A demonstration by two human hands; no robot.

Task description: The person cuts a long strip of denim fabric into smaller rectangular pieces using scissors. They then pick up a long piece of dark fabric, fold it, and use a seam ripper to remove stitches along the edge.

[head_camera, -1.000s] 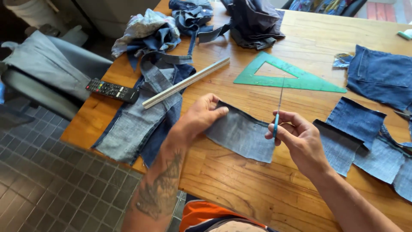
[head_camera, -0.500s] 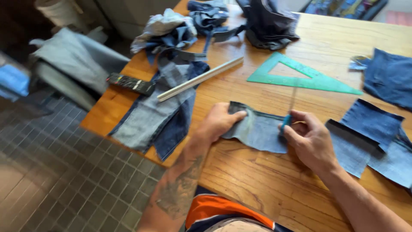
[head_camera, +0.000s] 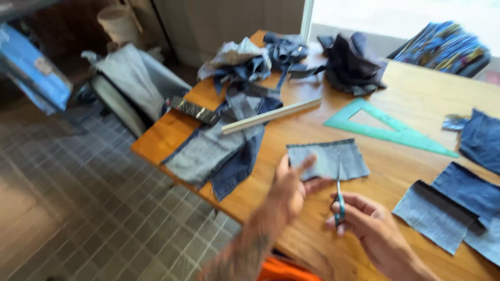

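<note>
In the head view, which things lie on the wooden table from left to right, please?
Dark remote control → pale ruler → grey denim patch → green set square → denim pieces at the right edge.

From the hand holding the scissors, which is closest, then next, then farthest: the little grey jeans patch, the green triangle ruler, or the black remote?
Measured from the right hand in the head view:
1. Grey denim patch, just above the hand, by the scissors' tip.
2. Green triangle ruler, farther up the table, to the right.
3. Black remote, far left, near the table's edge.
</note>
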